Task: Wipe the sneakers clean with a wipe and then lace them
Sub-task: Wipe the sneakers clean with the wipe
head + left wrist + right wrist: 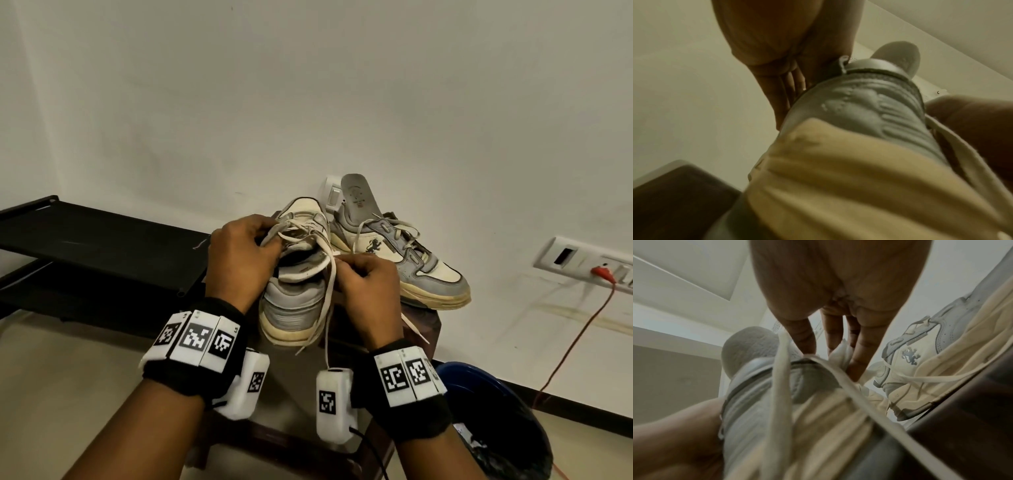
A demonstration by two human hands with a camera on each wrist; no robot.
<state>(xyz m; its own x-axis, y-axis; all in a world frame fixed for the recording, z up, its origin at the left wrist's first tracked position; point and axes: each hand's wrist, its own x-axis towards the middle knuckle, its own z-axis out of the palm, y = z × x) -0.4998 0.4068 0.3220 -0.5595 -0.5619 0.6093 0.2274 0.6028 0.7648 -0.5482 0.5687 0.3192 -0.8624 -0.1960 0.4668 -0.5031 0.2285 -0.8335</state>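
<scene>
The near grey-and-cream sneaker (pixel 294 301) stands on a dark stool (pixel 423 325), heel toward me. Its heel fills the left wrist view (pixel 869 105). My left hand (pixel 260 240) pinches a lace loop by the tongue, at the top of this sneaker. My right hand (pixel 346 270) pinches the long loose lace (pixel 329 298) at the sneaker's right side. A crumpled white wipe (pixel 839 352) is tucked between the right hand's fingers. The lace (pixel 849 382) runs down past the heel. The second sneaker (pixel 421 270) lies behind on the right, laces loose, a grey insole (pixel 358 195) sticking up.
A black shoe rack (pixel 85 240) stands to the left against the wall. A blue bin with a dark liner (pixel 496 411) sits at lower right. A wall socket (pixel 582 257) holds a red plug with an orange cable trailing down. A white switch (pixel 334 197) is behind the sneakers.
</scene>
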